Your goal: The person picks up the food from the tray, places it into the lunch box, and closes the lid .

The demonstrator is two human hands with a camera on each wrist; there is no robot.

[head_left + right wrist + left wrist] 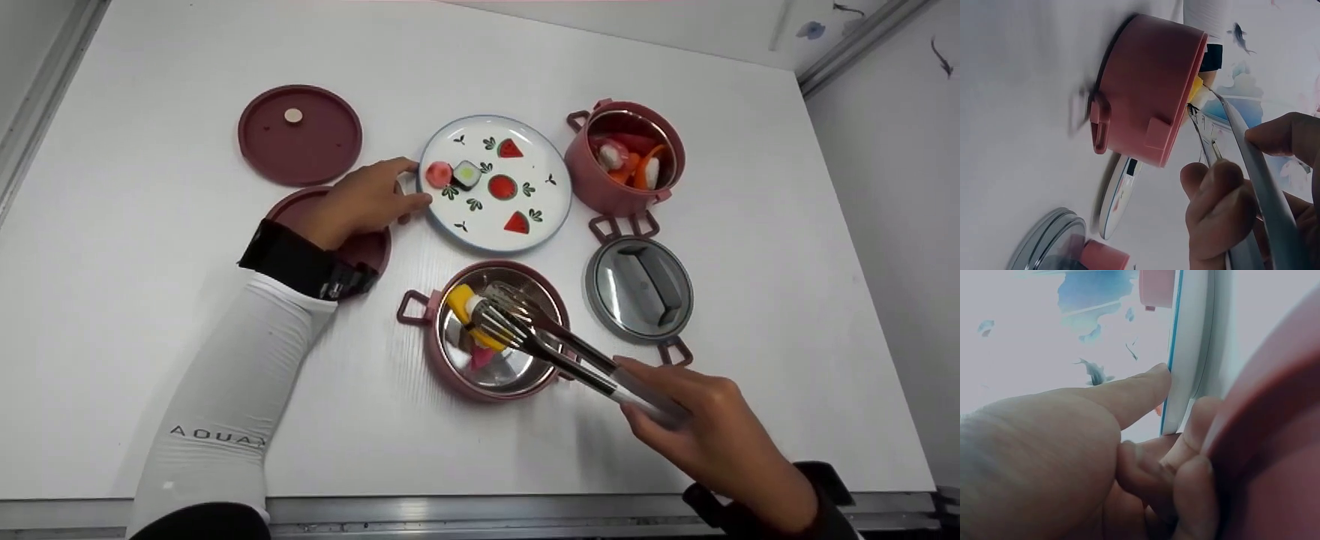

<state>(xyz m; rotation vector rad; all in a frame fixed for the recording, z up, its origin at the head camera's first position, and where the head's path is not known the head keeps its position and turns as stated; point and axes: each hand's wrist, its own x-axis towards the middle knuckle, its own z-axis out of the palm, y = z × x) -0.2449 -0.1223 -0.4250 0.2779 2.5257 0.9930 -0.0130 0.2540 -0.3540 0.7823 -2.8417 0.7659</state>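
My right hand (697, 420) grips metal tongs (577, 356), which slant over the near pink pot (450, 375). Between the tong heads is a toy egg sushi (460, 300), yellow with a dark band and a white part; the right wrist view shows its yellow (1196, 87) at the pot's rim. A pink piece (481, 357) lies inside that pot. My left hand (367, 199) holds the left rim of a white plate (487, 240) with watermelon prints, thumb and fingers at its edge. On the plate sit a round pink piece (439, 175) and a toy sushi roll (466, 175).
Another pink pot (592, 180) with toy food stands behind right. Below it lies a lidded grey pot or pan (637, 289) with pink handles. At left are a dark red lid (300, 157) and a second one (379, 251), partly under my left wrist.
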